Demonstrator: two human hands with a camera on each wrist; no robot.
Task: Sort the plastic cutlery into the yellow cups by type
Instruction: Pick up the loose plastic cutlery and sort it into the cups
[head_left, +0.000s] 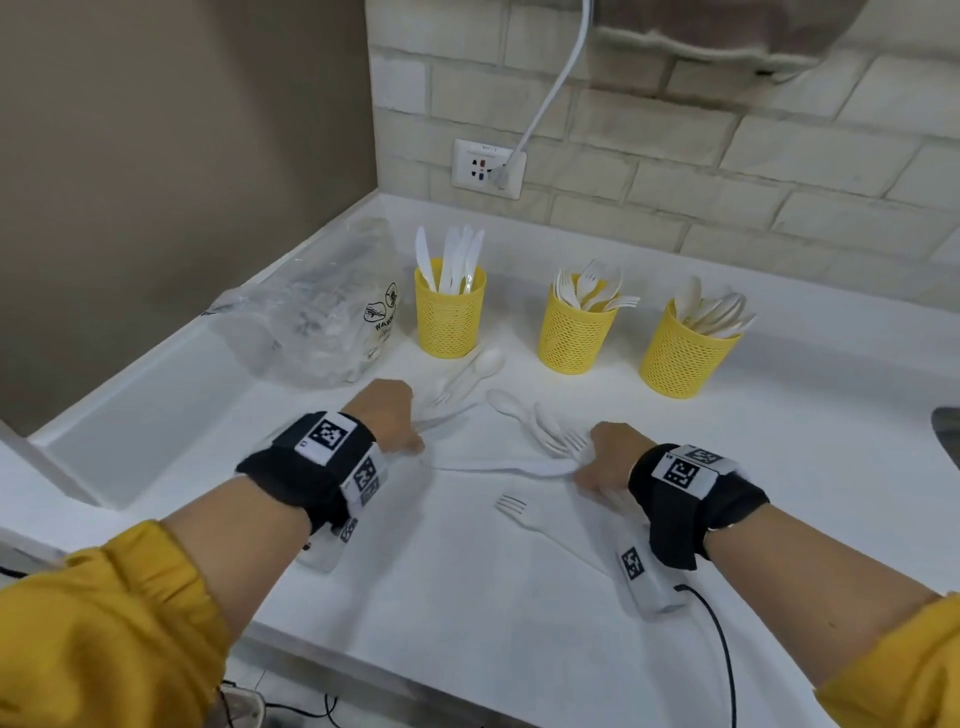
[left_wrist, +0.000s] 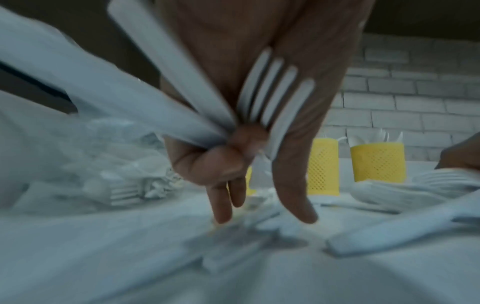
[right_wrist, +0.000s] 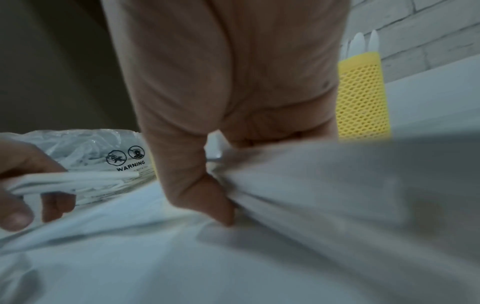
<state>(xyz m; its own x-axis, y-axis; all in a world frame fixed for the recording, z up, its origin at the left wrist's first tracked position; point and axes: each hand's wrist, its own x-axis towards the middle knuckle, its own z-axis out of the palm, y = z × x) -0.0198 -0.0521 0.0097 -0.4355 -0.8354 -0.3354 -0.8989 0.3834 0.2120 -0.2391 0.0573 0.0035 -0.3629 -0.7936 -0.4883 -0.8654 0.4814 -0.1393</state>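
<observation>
Three yellow mesh cups stand in a row at the back of the white counter: the knife cup (head_left: 449, 317), the fork cup (head_left: 575, 332) and the spoon cup (head_left: 684, 356). My left hand (head_left: 400, 418) pinches a bundle of white cutlery. The left wrist view shows a fork (left_wrist: 272, 92) with its tines against the palm and long flat handles (left_wrist: 155, 72) beside it. My right hand (head_left: 605, 457) grips white plastic pieces (right_wrist: 311, 185), too blurred to tell their kind. Loose on the counter lie a spoon (head_left: 485, 364), another spoon (head_left: 506, 402) and a fork (head_left: 511, 506).
A clear plastic bag (head_left: 311, 322) with a warning print and more cutlery lies left of the knife cup. A wall socket (head_left: 485, 169) with a white cable sits behind the cups. A sunken basin (head_left: 130, 415) lies at the left. A dark object (head_left: 946, 431) shows at the right edge.
</observation>
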